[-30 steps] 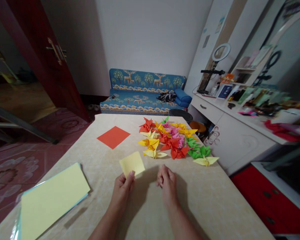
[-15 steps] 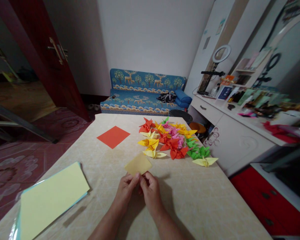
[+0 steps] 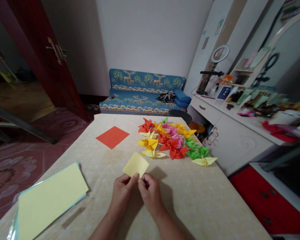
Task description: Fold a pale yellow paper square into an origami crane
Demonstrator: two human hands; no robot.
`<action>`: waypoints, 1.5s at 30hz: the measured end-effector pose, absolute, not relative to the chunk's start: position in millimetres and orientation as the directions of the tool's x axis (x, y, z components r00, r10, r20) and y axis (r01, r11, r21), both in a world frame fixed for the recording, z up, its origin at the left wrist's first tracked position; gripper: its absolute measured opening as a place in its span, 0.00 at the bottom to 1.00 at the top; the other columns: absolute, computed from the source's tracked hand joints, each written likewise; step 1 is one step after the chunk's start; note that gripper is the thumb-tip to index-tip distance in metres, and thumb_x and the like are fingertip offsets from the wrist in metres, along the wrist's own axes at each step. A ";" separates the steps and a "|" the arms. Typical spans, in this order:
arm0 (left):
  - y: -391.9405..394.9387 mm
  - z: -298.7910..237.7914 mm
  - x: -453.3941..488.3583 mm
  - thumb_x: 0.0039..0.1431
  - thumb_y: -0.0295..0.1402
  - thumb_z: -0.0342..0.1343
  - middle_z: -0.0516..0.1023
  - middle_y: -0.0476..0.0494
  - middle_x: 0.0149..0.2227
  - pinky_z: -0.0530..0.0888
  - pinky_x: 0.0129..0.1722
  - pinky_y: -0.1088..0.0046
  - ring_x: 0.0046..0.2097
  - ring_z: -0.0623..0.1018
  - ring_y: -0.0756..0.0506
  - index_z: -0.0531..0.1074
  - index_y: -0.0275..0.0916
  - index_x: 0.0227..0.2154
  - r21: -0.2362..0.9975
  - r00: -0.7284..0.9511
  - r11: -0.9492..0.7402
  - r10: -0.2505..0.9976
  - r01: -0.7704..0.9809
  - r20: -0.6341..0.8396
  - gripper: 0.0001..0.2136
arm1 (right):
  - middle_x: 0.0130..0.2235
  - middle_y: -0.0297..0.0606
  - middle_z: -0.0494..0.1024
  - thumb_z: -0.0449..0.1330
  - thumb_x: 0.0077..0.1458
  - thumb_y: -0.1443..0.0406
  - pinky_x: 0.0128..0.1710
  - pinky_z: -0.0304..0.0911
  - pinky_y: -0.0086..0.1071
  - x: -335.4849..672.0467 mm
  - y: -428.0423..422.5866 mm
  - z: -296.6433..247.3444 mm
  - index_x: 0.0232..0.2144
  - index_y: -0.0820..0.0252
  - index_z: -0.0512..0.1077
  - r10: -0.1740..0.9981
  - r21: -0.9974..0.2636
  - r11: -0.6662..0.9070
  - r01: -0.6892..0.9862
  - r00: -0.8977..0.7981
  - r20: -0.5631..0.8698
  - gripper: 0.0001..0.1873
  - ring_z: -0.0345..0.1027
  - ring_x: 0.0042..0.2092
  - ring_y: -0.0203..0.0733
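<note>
A small yellow paper square (image 3: 135, 164) is held up over the table, one corner toward me. My left hand (image 3: 123, 190) pinches its near edge between thumb and fingers. Close beside it, my right hand (image 3: 150, 190) is closed on the same near corner. Past the paper, to the right, lies a cluster of folded paper cranes in red, orange, pink, green and pale yellow; a pale yellow crane (image 3: 153, 153) is nearest to the square. A flat red paper square (image 3: 112, 137) rests on the table to the left.
Pale yellow sheets (image 3: 50, 200) lie stacked over blue ones in clear plastic at the table's left. The patterned tablecloth (image 3: 205, 200) covers the table. A white dresser (image 3: 230, 133) stands along the right side, a blue sofa (image 3: 140, 96) beyond the far edge.
The yellow paper has tilted so its face shows brighter, and it has shifted slightly left. Both hands keep their pinch on it. The red square and the cranes lie as before.
</note>
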State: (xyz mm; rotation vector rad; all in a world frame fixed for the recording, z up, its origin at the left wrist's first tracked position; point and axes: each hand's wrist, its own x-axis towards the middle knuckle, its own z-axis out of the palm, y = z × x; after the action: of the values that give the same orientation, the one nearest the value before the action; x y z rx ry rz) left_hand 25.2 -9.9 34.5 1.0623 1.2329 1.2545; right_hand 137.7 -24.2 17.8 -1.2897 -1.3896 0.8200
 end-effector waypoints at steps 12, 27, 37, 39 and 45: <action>1.0 16.0 11.4 0.47 0.42 0.62 0.64 0.54 0.19 0.56 0.21 0.80 0.22 0.60 0.55 0.74 0.33 0.26 0.944 -0.317 0.026 0.938 -0.328 -0.136 0.14 | 0.18 0.26 0.54 0.53 0.45 0.67 0.21 0.44 0.26 143.8 -26.2 24.3 0.16 0.59 0.56 0.983 -0.987 0.130 0.096 0.119 0.141 0.11 0.47 0.22 0.30; -10.5 32.1 26.8 0.45 0.41 0.63 0.68 0.50 0.19 0.60 0.23 0.78 0.22 0.63 0.52 0.74 0.32 0.23 0.987 -0.019 0.055 0.998 -0.151 -0.059 0.14 | 0.20 0.30 0.64 0.55 0.48 0.60 0.22 0.51 0.25 144.7 -26.1 19.1 0.22 0.61 0.68 0.993 -0.994 0.034 -0.099 0.115 0.023 0.11 0.54 0.23 0.33; -10.0 19.0 23.5 0.52 0.44 0.56 0.61 0.51 0.16 0.56 0.22 0.78 0.22 0.60 0.53 0.66 0.34 0.15 0.997 0.022 -0.053 0.998 0.049 0.052 0.19 | 0.17 0.27 0.55 0.55 0.53 0.53 0.21 0.46 0.26 142.1 -22.7 11.3 0.15 0.60 0.59 0.969 -0.998 0.055 0.008 0.240 0.056 0.23 0.48 0.22 0.30; -10.5 19.1 24.2 0.54 0.45 0.54 0.60 0.51 0.15 0.55 0.21 0.77 0.20 0.58 0.53 0.65 0.34 0.14 0.994 0.092 -0.066 0.994 0.086 0.058 0.21 | 0.17 0.26 0.52 0.54 0.54 0.53 0.21 0.45 0.26 147.1 -22.1 10.4 0.15 0.59 0.56 0.961 -0.997 0.066 -0.031 0.273 0.055 0.23 0.46 0.21 0.30; -22.8 20.9 33.0 0.56 0.48 0.50 0.63 0.47 0.13 0.55 0.19 0.76 0.17 0.60 0.53 0.69 0.33 0.15 0.990 0.456 0.017 0.886 0.141 -0.080 0.24 | 0.20 0.26 0.51 0.55 0.54 0.53 0.21 0.47 0.26 154.7 -25.4 19.3 0.17 0.57 0.54 0.916 -0.996 0.076 -0.054 0.399 0.048 0.22 0.47 0.23 0.33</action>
State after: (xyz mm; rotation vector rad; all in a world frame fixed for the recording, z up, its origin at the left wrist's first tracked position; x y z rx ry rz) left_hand 33.0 -22.8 20.9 1.4568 0.9621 0.7473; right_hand 154.7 -25.4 19.3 -1.2802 -0.8872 0.8936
